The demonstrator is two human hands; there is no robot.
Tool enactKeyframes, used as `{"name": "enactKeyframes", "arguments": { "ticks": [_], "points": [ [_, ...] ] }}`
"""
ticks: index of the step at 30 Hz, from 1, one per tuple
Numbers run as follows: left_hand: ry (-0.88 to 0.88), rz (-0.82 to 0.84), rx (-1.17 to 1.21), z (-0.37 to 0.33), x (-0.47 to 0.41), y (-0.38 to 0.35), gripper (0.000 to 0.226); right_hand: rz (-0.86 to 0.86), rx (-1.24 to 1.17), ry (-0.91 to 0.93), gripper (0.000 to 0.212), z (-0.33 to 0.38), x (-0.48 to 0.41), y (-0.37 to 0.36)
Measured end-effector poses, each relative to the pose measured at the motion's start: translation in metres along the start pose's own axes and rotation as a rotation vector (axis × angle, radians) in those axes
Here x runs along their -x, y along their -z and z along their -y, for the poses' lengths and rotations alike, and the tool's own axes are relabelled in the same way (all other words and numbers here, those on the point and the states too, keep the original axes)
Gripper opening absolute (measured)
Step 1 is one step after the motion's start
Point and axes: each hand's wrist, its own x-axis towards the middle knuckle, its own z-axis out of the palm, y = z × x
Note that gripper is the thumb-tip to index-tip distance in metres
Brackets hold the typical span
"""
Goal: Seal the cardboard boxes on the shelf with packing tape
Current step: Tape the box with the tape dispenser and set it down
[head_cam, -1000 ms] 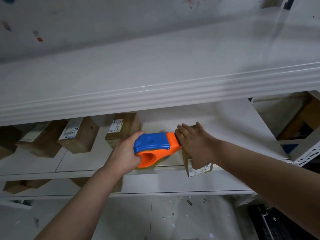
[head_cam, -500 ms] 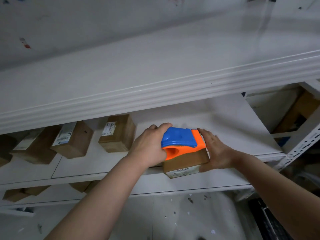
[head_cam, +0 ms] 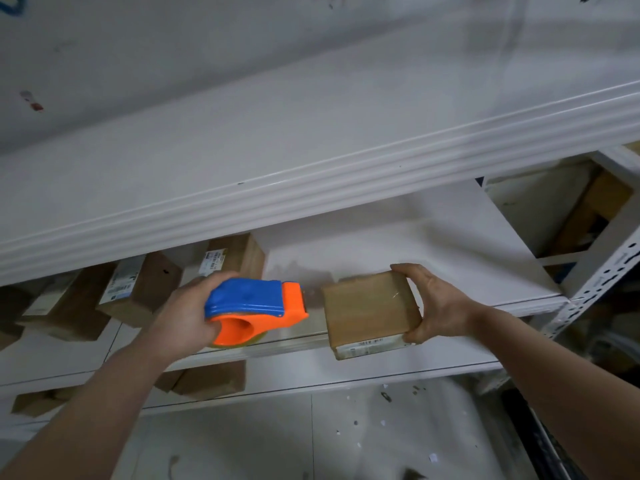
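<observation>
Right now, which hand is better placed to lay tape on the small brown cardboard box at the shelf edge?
Left, probably. The left hand grips the blue-and-orange plastic tape dispenser, its nose toward the small brown cardboard box; the right hand is busy holding that box.

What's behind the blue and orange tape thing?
A brown box with a white label stands behind the tape dispenser on the shelf. Its bottom part is hidden by the dispenser and the left hand holding it.
</observation>
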Motion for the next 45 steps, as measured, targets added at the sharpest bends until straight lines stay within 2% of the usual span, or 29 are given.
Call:
{"name": "enactKeyframes", "arguments": {
  "ticks": [6, 9, 11, 13, 16, 18, 21, 24, 27, 31, 35, 38, 41, 45],
  "points": [
    [-0.002, 0.008, -0.050, -0.003, -0.005, -0.044, 0.075, 0.013, 0.125, 0.008, 0.124, 0.006, 0.000, 0.002],
    [0.006, -0.006, -0.034, -0.008, -0.006, -0.054, 0.071, 0.054, 0.422, 0.028, 0.132, 0.022, -0.001, 0.001],
    [0.003, -0.013, -0.032, -0.009, -0.008, -0.053, 0.070, 0.064, 0.611, 0.110, 0.138, 0.033, -0.003, -0.007],
    [0.005, -0.006, -0.053, -0.010, -0.009, -0.053, 0.070, 0.089, 0.705, 0.184, 0.140, 0.039, -0.003, -0.020],
    [0.015, -0.008, -0.058, -0.013, -0.009, -0.053, 0.072, 0.075, 0.812, 0.185, 0.137, 0.045, -0.006, -0.031],
    [0.012, -0.005, -0.062, -0.014, -0.010, -0.053, 0.074, 0.065, 0.816, 0.209, 0.131, 0.056, -0.007, -0.038],
    [0.019, 0.007, -0.038, -0.012, -0.007, -0.055, 0.077, 0.120, 0.845, 0.223, 0.133, 0.072, -0.010, -0.051],
    [-0.004, 0.024, 0.050, -0.004, -0.004, -0.055, 0.086, 0.108, 0.844, 0.198, 0.130, 0.084, -0.025, -0.047],
    [-0.006, 0.062, 0.173, 0.010, 0.001, -0.050, 0.096, 0.173, 0.791, 0.158, 0.128, 0.084, -0.036, -0.039],
    [0.010, 0.087, 0.307, 0.034, 0.012, -0.040, 0.094, 0.155, 0.730, 0.108, 0.128, 0.066, -0.033, -0.026],
    [-0.029, 0.174, 0.264, 0.032, 0.011, -0.045, 0.097, 0.186, 0.704, 0.122, 0.128, 0.061, -0.036, -0.023],
    [-0.054, 0.151, 0.186, 0.025, 0.005, -0.042, 0.096, 0.182, 0.675, 0.119, 0.128, 0.059, -0.038, -0.023],
    [-0.077, 0.084, 0.029, 0.014, 0.003, -0.035, 0.088, 0.182, 0.664, 0.113, 0.127, 0.057, -0.039, -0.024],
    [-0.097, 0.025, -0.317, -0.036, -0.004, -0.032, 0.073, 0.159, 0.667, 0.097, 0.126, 0.060, -0.038, -0.025]
  ]
}}
